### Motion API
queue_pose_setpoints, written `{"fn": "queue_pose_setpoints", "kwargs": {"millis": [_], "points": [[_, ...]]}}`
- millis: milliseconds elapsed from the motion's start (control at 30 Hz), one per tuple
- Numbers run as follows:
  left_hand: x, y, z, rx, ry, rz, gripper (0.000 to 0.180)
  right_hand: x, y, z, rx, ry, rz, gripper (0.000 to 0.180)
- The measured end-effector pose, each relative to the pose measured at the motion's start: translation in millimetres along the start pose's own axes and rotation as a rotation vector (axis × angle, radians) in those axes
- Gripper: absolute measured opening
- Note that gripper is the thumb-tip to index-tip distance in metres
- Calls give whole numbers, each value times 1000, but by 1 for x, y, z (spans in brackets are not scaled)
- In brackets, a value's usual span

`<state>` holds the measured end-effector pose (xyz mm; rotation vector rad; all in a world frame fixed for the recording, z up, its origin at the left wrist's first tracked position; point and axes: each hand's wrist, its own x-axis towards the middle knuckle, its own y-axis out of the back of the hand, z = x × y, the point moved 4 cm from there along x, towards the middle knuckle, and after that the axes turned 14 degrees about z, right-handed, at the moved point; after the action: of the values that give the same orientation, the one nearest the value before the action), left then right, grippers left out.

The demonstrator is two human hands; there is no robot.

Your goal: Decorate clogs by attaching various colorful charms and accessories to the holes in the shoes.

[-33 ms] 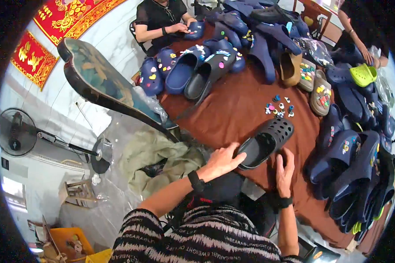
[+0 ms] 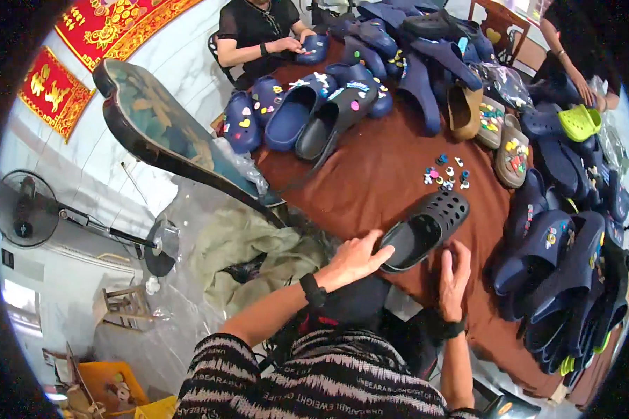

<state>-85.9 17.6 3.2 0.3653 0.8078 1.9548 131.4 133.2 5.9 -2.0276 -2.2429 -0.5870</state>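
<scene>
A black perforated foam clog (image 2: 425, 229) lies on the brown desk (image 2: 377, 185) near the person, sole down, its rounded toe pointing far and right and its open heel turned toward the wearer. Rows of round holes cover the toe cap; the inside is dark and smooth. The left hand (image 2: 353, 260) rests at the heel rim, fingers stretched flat and together, touching the clog's near-left edge without closing round it. The right hand (image 2: 454, 274) lies on the desk just beside the clog's near-right side, fingers loosely curled; whether it pinches anything cannot be told. Both wrists carry dark bands. Just beyond the toe lies a small scatter of coloured shoe charms (image 2: 445, 174). Navy foam clogs (image 2: 297, 115), some with charms fitted, line the far left of the desk, and further navy clogs (image 2: 559, 265) are stacked along the right. A lime-green clog (image 2: 580, 122) sits far right. Another person's hands (image 2: 290, 45) work at the far edge.
</scene>
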Motion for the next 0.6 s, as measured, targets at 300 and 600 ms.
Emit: {"fn": "queue_pose_setpoints", "kwargs": {"millis": [300,600], "points": [[-4,18,-13,-304,6,-10,43,-14,-40,-69,-277,403,-135,20],[-16,-2,-3,-366,120,33,48,-19,-57,-76,-489,521,-382,11]]}}
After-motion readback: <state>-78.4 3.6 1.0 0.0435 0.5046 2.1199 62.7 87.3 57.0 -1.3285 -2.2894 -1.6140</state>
